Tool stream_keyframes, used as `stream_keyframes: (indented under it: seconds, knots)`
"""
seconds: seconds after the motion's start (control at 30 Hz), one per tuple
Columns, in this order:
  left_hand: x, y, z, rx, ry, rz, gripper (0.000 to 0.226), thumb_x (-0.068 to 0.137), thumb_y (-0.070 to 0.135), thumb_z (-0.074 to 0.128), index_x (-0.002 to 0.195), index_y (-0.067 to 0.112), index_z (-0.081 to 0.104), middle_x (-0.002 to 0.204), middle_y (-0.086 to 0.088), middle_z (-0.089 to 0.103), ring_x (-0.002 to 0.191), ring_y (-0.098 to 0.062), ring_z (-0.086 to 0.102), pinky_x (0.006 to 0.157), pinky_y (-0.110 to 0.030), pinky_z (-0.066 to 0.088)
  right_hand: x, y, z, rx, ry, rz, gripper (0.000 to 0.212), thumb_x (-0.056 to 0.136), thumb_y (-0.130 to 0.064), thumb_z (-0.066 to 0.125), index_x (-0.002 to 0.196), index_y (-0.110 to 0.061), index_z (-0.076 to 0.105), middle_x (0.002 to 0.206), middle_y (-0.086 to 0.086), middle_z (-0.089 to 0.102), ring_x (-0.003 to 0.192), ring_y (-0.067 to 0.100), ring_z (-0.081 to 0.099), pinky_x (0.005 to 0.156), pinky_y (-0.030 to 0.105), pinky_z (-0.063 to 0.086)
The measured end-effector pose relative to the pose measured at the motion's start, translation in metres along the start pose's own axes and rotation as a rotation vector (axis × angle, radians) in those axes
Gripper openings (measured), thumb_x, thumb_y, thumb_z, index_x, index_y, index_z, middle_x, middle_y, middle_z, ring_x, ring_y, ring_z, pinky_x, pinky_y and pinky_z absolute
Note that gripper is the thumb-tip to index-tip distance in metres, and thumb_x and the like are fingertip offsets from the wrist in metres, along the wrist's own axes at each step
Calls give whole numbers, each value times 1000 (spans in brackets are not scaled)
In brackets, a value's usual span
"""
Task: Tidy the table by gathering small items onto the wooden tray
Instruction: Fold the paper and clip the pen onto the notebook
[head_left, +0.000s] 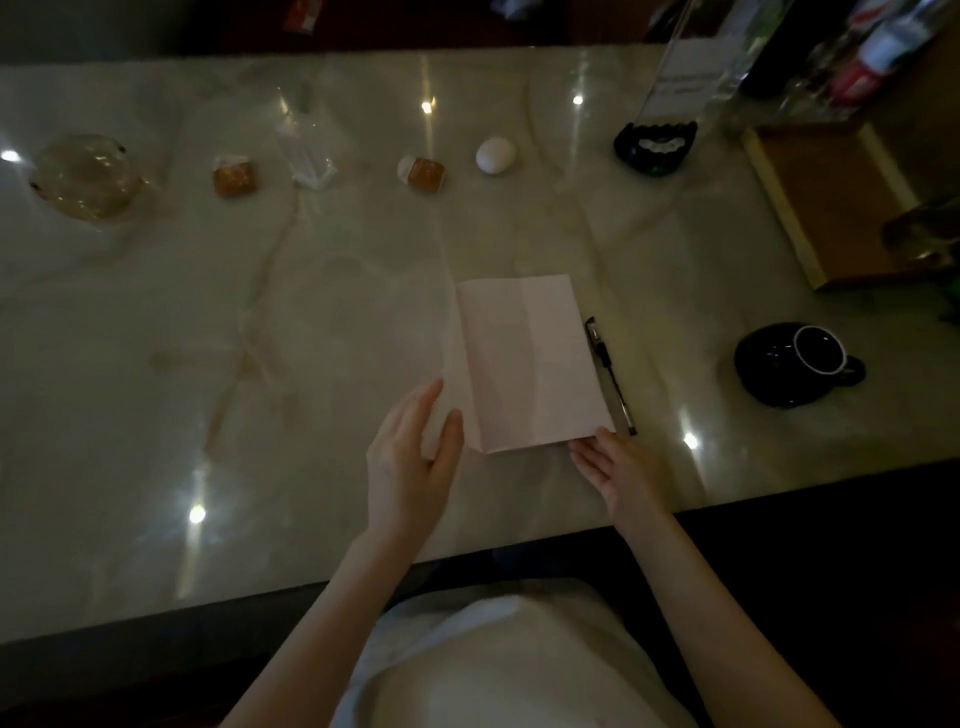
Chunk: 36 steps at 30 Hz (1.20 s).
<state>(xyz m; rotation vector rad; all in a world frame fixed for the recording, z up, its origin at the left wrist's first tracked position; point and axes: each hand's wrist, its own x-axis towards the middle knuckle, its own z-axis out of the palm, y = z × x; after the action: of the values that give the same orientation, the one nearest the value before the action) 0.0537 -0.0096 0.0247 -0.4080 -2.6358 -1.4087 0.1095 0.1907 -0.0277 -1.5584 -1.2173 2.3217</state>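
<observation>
Single head-worn wide-angle view, aimed forward and steeply down over the near edge of the marble table (322, 322). Close to both forearms; far table edge near frame top. No second view for overlap.

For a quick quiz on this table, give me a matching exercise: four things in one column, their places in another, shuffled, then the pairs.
Things:
1. pen
2. egg
3. black cup
4. wooden tray

Places:
A. on a black saucer
B. far right of the table
C. along the right edge of the folded paper
D. far side, between an amber jar and a black ashtray

Pairs: 1-C, 2-D, 3-A, 4-B
</observation>
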Motion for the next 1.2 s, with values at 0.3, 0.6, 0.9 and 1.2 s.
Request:
stream_keyframes:
  seconds: [0.3, 0.6, 0.9, 1.2]
  knots:
    - [12, -1, 88, 295, -474, 247, 64, 90, 56, 25, 143, 20, 18, 150, -12, 23, 138, -23, 12, 109, -41, 10, 2, -19, -7, -68, -21, 93, 21, 96, -14, 40, 99, 3, 52, 86, 16, 62, 77, 22, 62, 60, 24, 57]
    - [8, -17, 122, 490, -624, 263, 74, 86, 64, 5, 142, 20, 21, 152, -9, 19, 141, -23, 9, 111, -42, -3, 6, -14, -16, -197, 87, -138, 23, 95, -12, 42, 77, -12, 57, 72, 11, 61, 49, 11, 64, 51, 20, 54]
    - [9, -20, 129, 609, -670, 248, 69, 86, 58, 23, 143, 20, 17, 153, -9, 14, 141, -25, 8, 112, -45, 0, -3, -32, -13, -894, 86, -575, 21, 94, -19, 48, 103, -9, 64, 86, -3, 61, 79, 11, 58, 71, 21, 47]
    - [26, -21, 94, 343, -427, 72, 54, 84, 40, 35, 126, 9, 51, 134, -13, 51, 126, -31, 43, 103, -43, 32, 13, -34, 6, -1126, -117, -778, 26, 90, -14, 53, 114, -5, 59, 115, 5, 57, 101, 5, 48, 88, 11, 41]
